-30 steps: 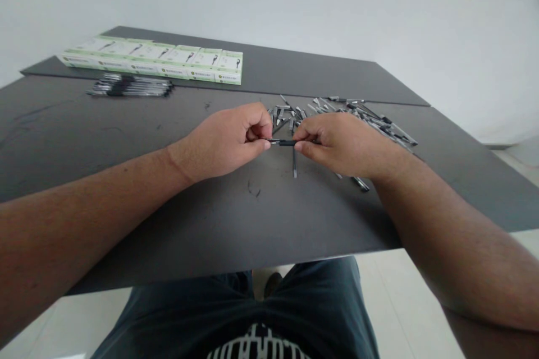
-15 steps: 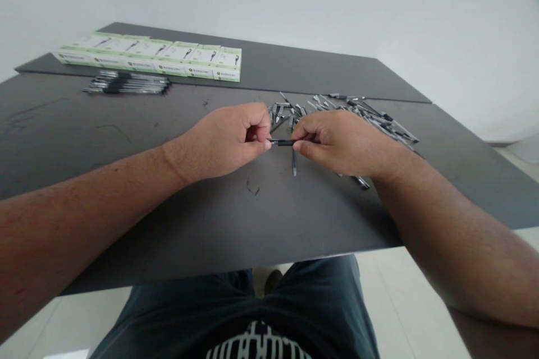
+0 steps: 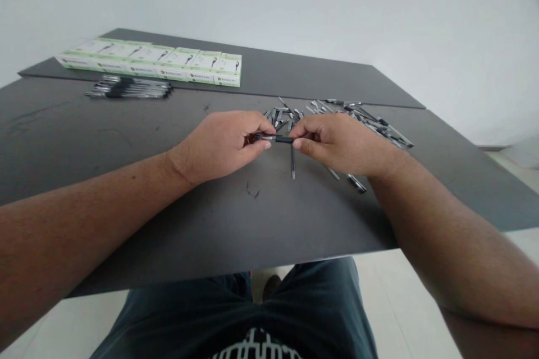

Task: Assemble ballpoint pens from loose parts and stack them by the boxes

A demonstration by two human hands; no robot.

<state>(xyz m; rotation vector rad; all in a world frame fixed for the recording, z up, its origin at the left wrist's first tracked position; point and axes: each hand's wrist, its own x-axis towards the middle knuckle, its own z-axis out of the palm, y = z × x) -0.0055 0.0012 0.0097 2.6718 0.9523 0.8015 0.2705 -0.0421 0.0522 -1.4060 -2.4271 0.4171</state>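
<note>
A black-and-clear pen (image 3: 284,139) lies level between my two hands, above the table. My right hand (image 3: 337,137) pinches its black grip between thumb and fingers. My left hand (image 3: 227,143) curls around the other end, where a clear part with a dark tip, apparently the cap, shows between thumb and forefinger. The rest of the pen is hidden inside my right hand. Just behind and below the hands, a thin dark pen part (image 3: 293,165) points toward me on the table.
Loose pens and pen parts (image 3: 389,132) spread behind and around my right hand. A bundle of pens (image 3: 128,88) lies at the back left, before a row of white-and-green boxes (image 3: 172,71). The grey table's (image 3: 202,247) front edge is near my legs.
My left thumb and forefinger have parted a little, so more of the pen's clear end shows between them. My right hand keeps its pinch. The view has shifted slightly.
</note>
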